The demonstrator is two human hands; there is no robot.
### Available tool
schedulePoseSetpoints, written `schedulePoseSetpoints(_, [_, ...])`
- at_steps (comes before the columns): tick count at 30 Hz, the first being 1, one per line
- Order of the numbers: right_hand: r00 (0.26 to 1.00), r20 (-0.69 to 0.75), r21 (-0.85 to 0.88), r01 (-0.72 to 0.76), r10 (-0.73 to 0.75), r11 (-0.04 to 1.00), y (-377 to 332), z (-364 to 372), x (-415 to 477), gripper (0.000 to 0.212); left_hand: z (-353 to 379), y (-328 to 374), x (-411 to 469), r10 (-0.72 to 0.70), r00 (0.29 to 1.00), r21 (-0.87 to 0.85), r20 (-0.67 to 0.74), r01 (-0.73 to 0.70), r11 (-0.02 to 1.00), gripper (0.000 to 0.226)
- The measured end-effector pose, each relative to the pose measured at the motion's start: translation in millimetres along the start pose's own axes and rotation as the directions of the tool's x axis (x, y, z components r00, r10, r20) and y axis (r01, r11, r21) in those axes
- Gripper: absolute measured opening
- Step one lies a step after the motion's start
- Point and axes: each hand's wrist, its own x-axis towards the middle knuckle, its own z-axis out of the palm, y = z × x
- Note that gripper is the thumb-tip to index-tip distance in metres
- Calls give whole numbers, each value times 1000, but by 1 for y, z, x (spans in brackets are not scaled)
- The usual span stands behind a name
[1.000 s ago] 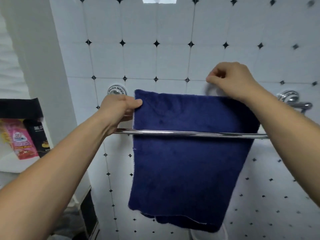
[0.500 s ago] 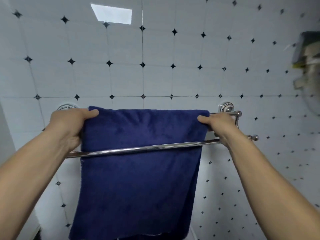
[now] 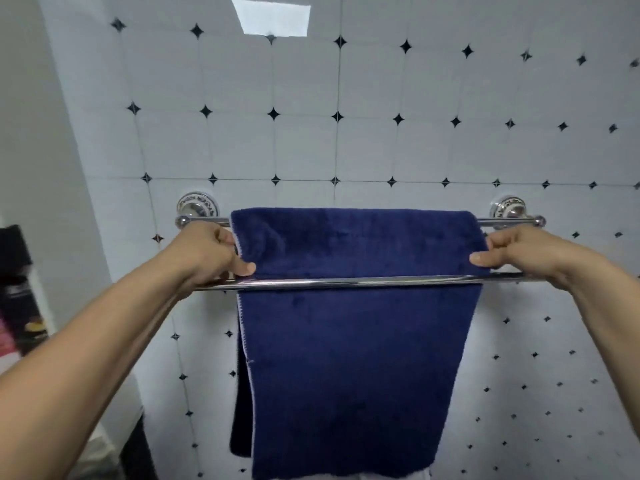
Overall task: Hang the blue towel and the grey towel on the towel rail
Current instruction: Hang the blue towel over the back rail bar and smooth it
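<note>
The blue towel (image 3: 353, 341) is draped over the back bar of a chrome double towel rail (image 3: 346, 281), and hangs down behind the front bar in two layers. My left hand (image 3: 211, 252) pinches the towel's left edge just above the front bar. At the towel's right edge my right hand (image 3: 512, 251) pinches it at the same height. The back bar (image 3: 505, 222) shows on both sides of the towel. No grey towel is in view.
The rail is fixed to a white tiled wall (image 3: 346, 133) by two round mounts (image 3: 197, 205). A white wall corner (image 3: 52, 168) stands at the left, with dark and pink packets (image 3: 17, 306) beside it.
The towel now lies wider and squarer over the back bar. Both hands have slid down from its top fold to its side edges near the front bar. The view has shifted left.
</note>
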Motion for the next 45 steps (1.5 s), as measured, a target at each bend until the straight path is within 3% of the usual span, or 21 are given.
schedulePoseSetpoints(2, [999,-49,6,-18,18,1000,-8,1,2,29,-4,4,4,-40,998,-3,47,40,999,23])
schedulePoseSetpoints(4, [978,-209,54,12,-1,998,-13,6,4,28,-5,6,5,-74,993,-58,89,79,995,13])
schedulePoseSetpoints(6, [876,-478,-36,46,-58,998,-17,13,6,31,-4,7,6,-107,986,-196,129,132,972,8])
schedulePoseSetpoints(8, [763,-615,-223,71,-197,972,-34,23,7,27,-3,5,7,-93,988,-267,121,123,956,8])
schedulePoseSetpoints(10, [743,-505,-399,250,-439,882,-64,45,13,17,-2,3,6,-55,994,-300,98,82,950,9])
schedulePoseSetpoints(13, [697,-138,-491,569,-704,660,-130,101,17,24,-2,-2,6,-22,997,-281,69,41,959,8])
schedulePoseSetpoints(16, [639,149,-329,752,-755,571,-194,154,21,28,-1,-2,5,-16,999,-287,49,29,958,7])
schedulePoseSetpoints(19, [625,309,-268,780,-717,565,-230,176,32,8,1,-3,4,0,1000,-317,22,7,949,20])
schedulePoseSetpoints(22, [673,263,-319,737,-691,596,-245,172,44,7,0,-4,6,7,1000,-313,18,-1,950,11])
schedulePoseSetpoints(25, [724,94,-509,625,-684,592,-243,166,54,12,0,-6,6,32,999,-336,40,-17,942,36])
schedulePoseSetpoints(27, [759,171,-551,602,-629,577,-235,168,59,15,2,-8,5,51,998,-338,21,-41,940,40])
schedulePoseSetpoints(30, [774,189,-445,616,-604,650,-216,167,57,14,2,-10,5,78,996,-352,-51,-92,932,15])
schedulePoseSetpoints(35, [761,-5,-236,630,-649,740,-164,100,50,9,-6,-10,9,62,998,-389,29,-46,920,5])
schedulePoseSetpoints(37, [803,16,-213,585,-596,782,-130,70,46,3,-9,-6,12,9,998,-482,63,23,876,14])
schedulePoseSetpoints(39, [824,51,-178,563,-564,807,-105,56,39,9,-8,-1,15,-39,995,-523,87,79,849,16])
schedulePoseSetpoints(42, [789,-11,-213,598,-614,773,-96,57,39,14,-7,9,16,-98,990,-451,104,134,882,14])
schedulePoseSetpoints(45, [766,39,-424,595,-642,683,-103,61,39,16,-9,14,18,-150,988,-439,40,152,886,16])
